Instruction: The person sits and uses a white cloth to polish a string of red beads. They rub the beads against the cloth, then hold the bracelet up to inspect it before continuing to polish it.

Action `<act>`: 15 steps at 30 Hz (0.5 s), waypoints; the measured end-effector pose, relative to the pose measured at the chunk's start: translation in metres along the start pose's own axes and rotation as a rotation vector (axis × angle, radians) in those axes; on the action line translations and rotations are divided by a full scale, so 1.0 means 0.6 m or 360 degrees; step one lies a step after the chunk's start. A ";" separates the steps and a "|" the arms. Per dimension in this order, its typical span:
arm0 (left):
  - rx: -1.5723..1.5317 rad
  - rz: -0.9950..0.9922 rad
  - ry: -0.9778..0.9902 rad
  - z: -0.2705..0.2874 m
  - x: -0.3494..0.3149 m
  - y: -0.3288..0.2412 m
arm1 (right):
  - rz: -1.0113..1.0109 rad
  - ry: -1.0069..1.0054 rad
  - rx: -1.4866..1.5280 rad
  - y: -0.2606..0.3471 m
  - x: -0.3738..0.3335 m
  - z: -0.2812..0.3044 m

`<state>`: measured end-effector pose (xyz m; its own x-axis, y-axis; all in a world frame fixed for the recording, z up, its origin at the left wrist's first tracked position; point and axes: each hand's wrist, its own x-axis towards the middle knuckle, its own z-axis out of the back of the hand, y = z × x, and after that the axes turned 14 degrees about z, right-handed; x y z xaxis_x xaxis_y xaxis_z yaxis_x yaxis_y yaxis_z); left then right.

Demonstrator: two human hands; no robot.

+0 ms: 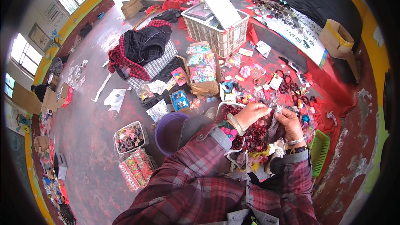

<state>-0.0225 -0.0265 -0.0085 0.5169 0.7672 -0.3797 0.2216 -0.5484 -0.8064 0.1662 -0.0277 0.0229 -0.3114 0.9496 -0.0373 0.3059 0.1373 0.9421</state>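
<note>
Both my hands are raised close together over a white basket (219, 107) of dark red bead strings (255, 136). My left hand (250, 116), with a pale bangle on its wrist, has its thumb and fingers pinched together; what they hold, if anything, is too small to make out. My right hand (290, 124) is closed on a crumpled whitish piece (278, 109) that looks like thin plastic. A greyish-purple piece (273, 128) hangs below its fingers. Pink flower-like trinkets (228, 132) lie by my left wrist.
Beside my left arm stand a purple tub (166, 135), a basket of small round trinkets (130, 138) and bright packets (137, 166). Ahead are a carton of colourful packs (203, 68) and a large white crate (216, 29). A green basket (320, 152) sits right of my right wrist.
</note>
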 end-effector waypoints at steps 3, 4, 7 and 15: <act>0.0136 -0.0043 0.0026 0.004 0.005 0.003 | -0.0008 0.0041 -0.0004 -0.006 0.001 0.005; 0.0168 -0.0036 0.0027 0.004 0.004 0.002 | -0.0004 0.0058 -0.0003 -0.008 0.001 0.007; 0.0256 -0.0008 -0.0008 0.000 -0.004 -0.007 | -0.0035 0.0067 -0.0005 -0.002 -0.002 0.001; 0.0016 -0.0043 -0.0053 0.004 -0.004 -0.007 | 0.0000 -0.0003 0.0035 -0.006 0.001 0.011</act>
<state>-0.0268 -0.0255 -0.0054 0.4830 0.7924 -0.3727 0.2267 -0.5243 -0.8208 0.1708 -0.0255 0.0175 -0.3099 0.9500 -0.0382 0.3257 0.1438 0.9345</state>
